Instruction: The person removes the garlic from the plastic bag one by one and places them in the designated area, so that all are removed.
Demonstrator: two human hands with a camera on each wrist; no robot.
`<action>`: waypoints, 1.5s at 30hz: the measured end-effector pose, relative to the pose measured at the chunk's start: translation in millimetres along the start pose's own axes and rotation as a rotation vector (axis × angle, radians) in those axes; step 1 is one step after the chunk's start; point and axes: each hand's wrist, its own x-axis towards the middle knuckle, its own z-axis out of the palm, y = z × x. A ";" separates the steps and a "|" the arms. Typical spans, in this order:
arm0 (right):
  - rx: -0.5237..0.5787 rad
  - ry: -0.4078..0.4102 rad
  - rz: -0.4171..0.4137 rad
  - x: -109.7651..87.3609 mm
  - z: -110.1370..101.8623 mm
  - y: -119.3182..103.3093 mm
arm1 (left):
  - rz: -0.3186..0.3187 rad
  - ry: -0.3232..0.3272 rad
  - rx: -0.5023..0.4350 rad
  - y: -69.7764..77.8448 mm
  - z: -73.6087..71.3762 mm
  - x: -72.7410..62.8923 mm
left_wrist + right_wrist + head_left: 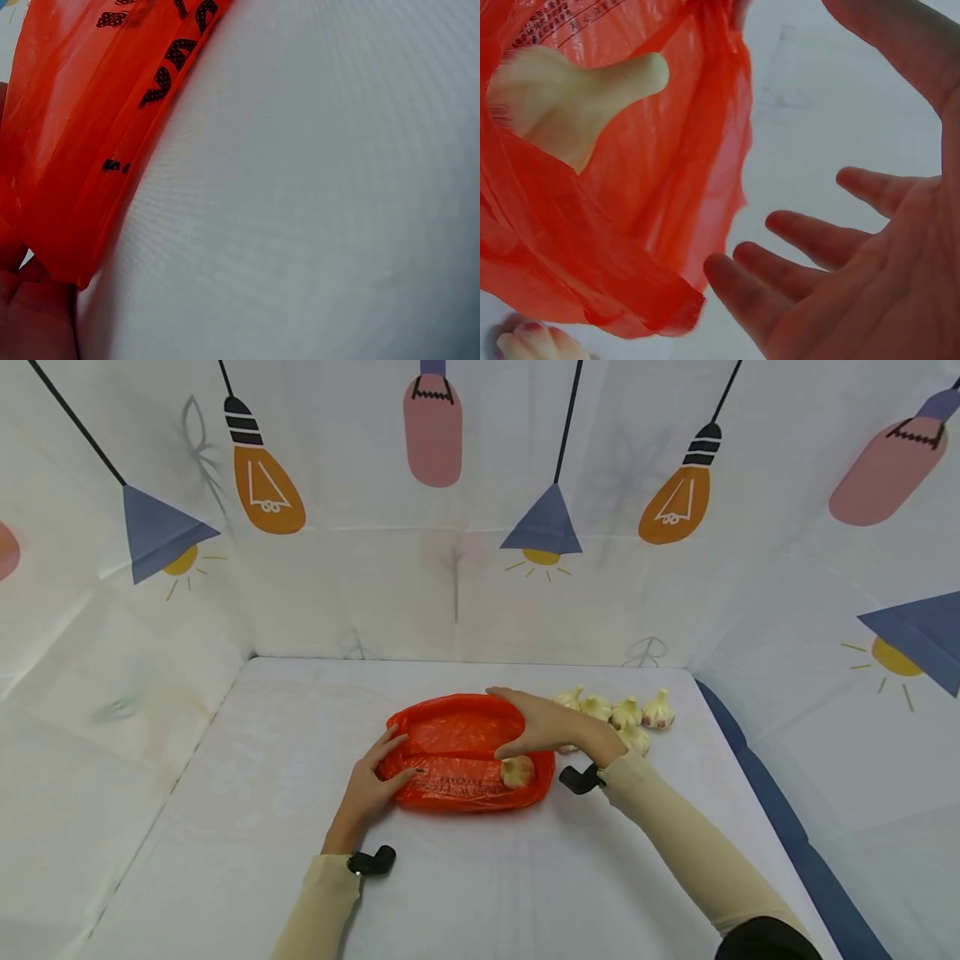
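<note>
A red plastic bag [457, 781] with dark printing lies on the table with its mouth spread wide. Inside its right part sits one garlic bulb [517, 771], whose pale stem shows up close in the right wrist view. My left hand [372, 779] holds the bag's left end, fingers and thumb around the rim; in the left wrist view the bag [82, 142] hides much of that hand. Over the bag's right end is my right hand [546, 724]. Its fingers are spread apart and hold nothing, as the right wrist view shows beside the bag [667, 180].
Several garlic bulbs [626, 712] lie grouped on the white table [480, 885], behind and right of my right hand. Sheets printed with lamps surround the table, and dark blue material [780, 818] runs along its right edge.
</note>
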 end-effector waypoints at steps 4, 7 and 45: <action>0.051 -0.055 0.029 5.9 4.1 5.4 | 0.008 0.007 -0.021 1.0 0.5 -0.7; 0.053 -0.087 0.063 7.6 7.5 11.0 | 0.016 0.012 -0.037 1.3 0.3 -0.8; -0.062 -0.216 0.113 8.5 24.9 37.8 | -0.001 0.012 0.012 0.2 1.0 -1.4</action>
